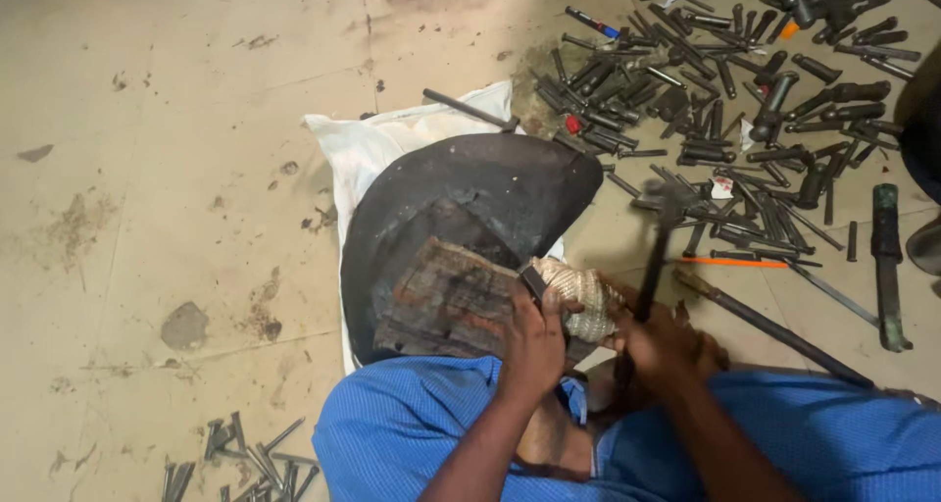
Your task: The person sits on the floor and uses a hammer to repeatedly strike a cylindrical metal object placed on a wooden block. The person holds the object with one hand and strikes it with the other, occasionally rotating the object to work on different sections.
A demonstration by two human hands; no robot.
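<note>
At the bottom edge, blue trousers (412, 433) are seen over the person's folded legs, with both forearms reaching up from six o'clock. The left hand (532, 340) is closed around a small dark metal chisel (534, 284), whose top end shows above the fingers, and its tip is hidden against the carved wooden block (446, 301) lying just at nine o'clock of that hand. The right hand (659, 343) is wrapped tight around the handle of a hammer (655, 257), the dark head being raised toward twelve o'clock and blurred. Between the two hands a pale rope-wound bundle (583, 296) is pressed, touching both. The block is borne on a dark rounded metal sheet (470, 193), which in turn is laid over a white sack (377, 149) on the concrete floor (147, 169). A long dark rod (774, 330) is laid at three o'clock of the right hand, and an orange pencil-like stick (730, 262) lies just beyond it. At seven o'clock, a small heap of nails (245, 458) is scattered. Farthest off, toward one and two o'clock, a wide spread of dark punches and chisels (706, 100) is strewn across the floor.
</note>
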